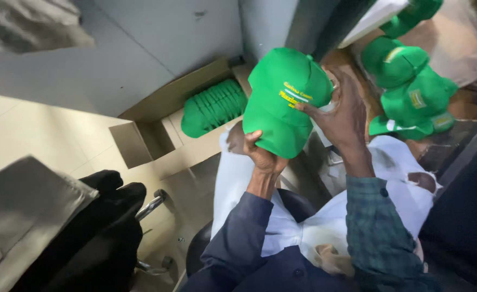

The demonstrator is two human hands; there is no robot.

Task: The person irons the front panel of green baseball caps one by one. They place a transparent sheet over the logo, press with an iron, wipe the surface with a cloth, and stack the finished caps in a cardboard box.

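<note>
One green cap (282,103) — held up over my lap, my left hand (263,154) gripping its brim, my right hand (344,116) clasping the crown. Beside it: an open cardboard box (157,135) holding a stack of caps (214,107) — more caps (411,92) lie on the table (465,48).

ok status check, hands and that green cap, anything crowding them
Left hand grips the green cap by its brim. Right hand holds its crown side. Stacked green caps in cardboard box at left, more green caps piled at right; neither touching.
</note>
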